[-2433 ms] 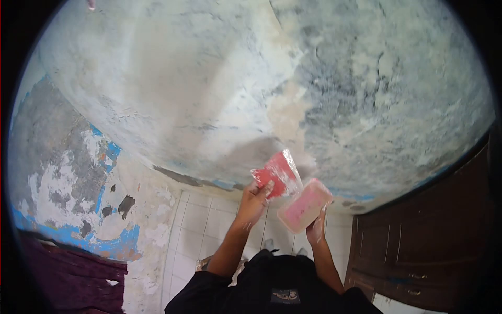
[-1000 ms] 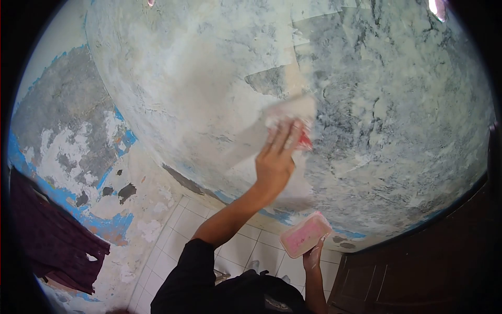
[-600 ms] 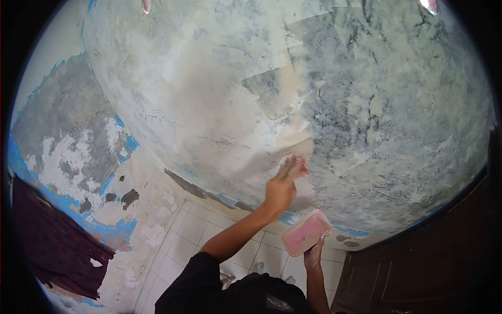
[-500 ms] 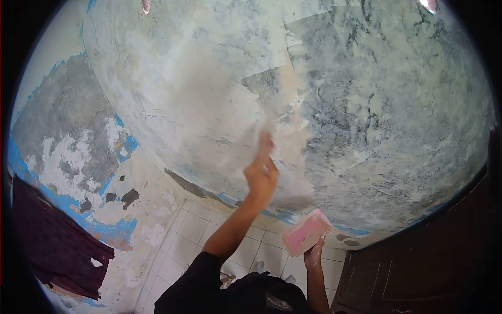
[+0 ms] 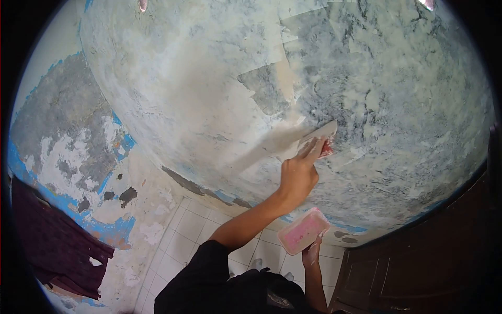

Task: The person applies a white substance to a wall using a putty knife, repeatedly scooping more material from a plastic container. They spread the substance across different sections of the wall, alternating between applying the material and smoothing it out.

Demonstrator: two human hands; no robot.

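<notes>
My left hand [image 5: 299, 180] is closed on a putty knife [image 5: 327, 128], its wide pale blade pressed against the wall and a bit of red showing by my fingers. Part of the handle is hidden in the grip. The wall [image 5: 198, 94] ahead is patchy, with smooth cream filler on the left and rough grey mottling on the right. Lower down, my right hand [image 5: 312, 252] grips a shallow rectangular tub [image 5: 304, 232] by its near edge. Pink shows on the tub's inner floor, and whitish smears mark my right hand.
A dark wooden cabinet or door [image 5: 402, 272] stands at lower right. Dark purple cloth [image 5: 57, 246] hangs at lower left, beside a side wall [image 5: 68, 125] with grey patches and peeling blue paint. White floor tiles [image 5: 196, 225] lie below.
My left hand has swept the putty knife rightward across the wall, from the pale strip onto the grey mottled area. The tub in my right hand has barely shifted.
</notes>
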